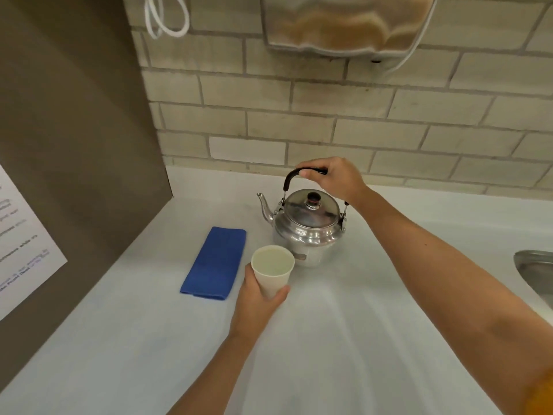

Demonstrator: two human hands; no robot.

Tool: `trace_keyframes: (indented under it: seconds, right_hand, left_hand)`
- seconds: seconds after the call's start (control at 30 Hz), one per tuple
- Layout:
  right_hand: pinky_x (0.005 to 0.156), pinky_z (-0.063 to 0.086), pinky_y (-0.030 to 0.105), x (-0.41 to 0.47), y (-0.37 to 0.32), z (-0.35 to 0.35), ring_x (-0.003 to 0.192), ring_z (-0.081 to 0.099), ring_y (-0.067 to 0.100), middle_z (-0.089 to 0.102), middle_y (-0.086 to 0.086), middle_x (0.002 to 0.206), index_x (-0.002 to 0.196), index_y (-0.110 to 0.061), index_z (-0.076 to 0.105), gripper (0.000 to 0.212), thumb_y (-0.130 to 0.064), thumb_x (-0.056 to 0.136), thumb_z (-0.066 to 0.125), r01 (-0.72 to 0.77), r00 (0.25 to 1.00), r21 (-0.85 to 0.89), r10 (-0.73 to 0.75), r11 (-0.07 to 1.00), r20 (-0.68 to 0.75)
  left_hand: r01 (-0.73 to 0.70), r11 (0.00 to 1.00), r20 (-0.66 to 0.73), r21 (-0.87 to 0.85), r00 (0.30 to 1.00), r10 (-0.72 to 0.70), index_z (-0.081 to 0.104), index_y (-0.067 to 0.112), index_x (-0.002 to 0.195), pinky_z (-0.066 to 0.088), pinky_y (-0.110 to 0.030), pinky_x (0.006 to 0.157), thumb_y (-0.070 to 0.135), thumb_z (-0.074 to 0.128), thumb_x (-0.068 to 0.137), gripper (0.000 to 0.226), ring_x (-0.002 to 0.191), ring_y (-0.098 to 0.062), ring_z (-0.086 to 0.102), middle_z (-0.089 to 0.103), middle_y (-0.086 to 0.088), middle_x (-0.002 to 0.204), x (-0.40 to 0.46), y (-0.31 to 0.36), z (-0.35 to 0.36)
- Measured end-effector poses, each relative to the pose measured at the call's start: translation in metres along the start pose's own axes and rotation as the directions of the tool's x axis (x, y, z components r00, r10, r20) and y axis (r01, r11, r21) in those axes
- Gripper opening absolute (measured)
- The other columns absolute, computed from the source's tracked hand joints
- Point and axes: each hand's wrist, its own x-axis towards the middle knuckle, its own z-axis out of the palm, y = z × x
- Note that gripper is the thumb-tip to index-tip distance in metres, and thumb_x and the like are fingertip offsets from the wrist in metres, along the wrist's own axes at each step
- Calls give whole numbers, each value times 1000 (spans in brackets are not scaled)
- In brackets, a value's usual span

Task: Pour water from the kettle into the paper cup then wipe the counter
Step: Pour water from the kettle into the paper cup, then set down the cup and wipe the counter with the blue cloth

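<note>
Standing upright, the kettle [308,226] points its spout [264,205] left.

Pale brick wall [329,121], brown side panel [74,139] — steel dispenser [347,22], perhaps for towels, overhead

Bare forearms [449,265], orange sleeve [538,396] at right

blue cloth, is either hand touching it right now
No, the blue cloth lies folded on the counter while the left hand holds the cup and the right hand the kettle handle.
</note>
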Motion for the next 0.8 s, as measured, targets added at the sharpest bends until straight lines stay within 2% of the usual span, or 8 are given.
trace_keyframes:
  seconds: [0.17,0.3,0.47,0.57,0.63,0.7,0.8]
  right_hand:
    - [72,46,24,13,8,23,85,63,8,73,-8,103,101,-35,69,23,-45,81,63,-21,999,10,21,1000,46]
    - [81,49,27,15,13,33,96,64,8,72,-11,106,100,-37,69,21,-45,81,63,-35,996,6,34,999,82]
    - [77,45,21,16,18,36,97,63,6,72,-11,108,100,-36,69,21,-43,81,64,-27,997,22,25,999,70]
    - [82,45,20,14,19,33,103,62,8,70,-7,112,106,-34,68,25,-41,83,63,1,998,43,-4,999,69]
    - [84,46,25,8,16,28,102,61,16,70,2,109,117,-32,61,32,-38,86,60,30,997,-2,-30,1000,75]
    - [90,42,33,-2,11,17,103,53,27,62,14,105,127,-29,53,40,-32,88,59,50,998,-55,-48,997,28]
    - [98,31,30,-50,-8,-1,112,40,29,51,14,116,134,-27,45,47,-25,89,59,2,990,-47,-9,999,-142]
  left_hand:
    - [-10,1000,-6,9,1000,10,32,22,129,40,-21,86,34,80,64,82,107,-10,50,50,8,117,0,0,0]
    - [-7,1000,-9,8,1000,7,33,21,130,41,-22,87,35,80,64,83,109,-13,52,52,5,120,0,0,-1]
    - [-7,1000,-6,17,1000,7,32,20,132,43,-24,90,34,80,64,85,112,-16,52,52,1,125,0,1,-1]
    - [-3,1000,0,13,1000,3,32,21,131,43,-24,89,35,80,64,84,111,-14,52,52,2,124,-1,2,-1]
    - [1,1000,4,10,1000,-1,33,21,131,43,-24,89,34,80,64,83,110,-14,52,52,3,122,0,2,-1]
    - [-3,1000,10,11,1000,3,33,21,130,42,-24,88,33,80,64,82,109,-14,52,52,4,120,-1,3,-2]
    - [-21,1000,74,6,997,21,33,19,129,43,-28,91,25,80,65,79,110,-15,51,51,1,122,-13,12,-15]
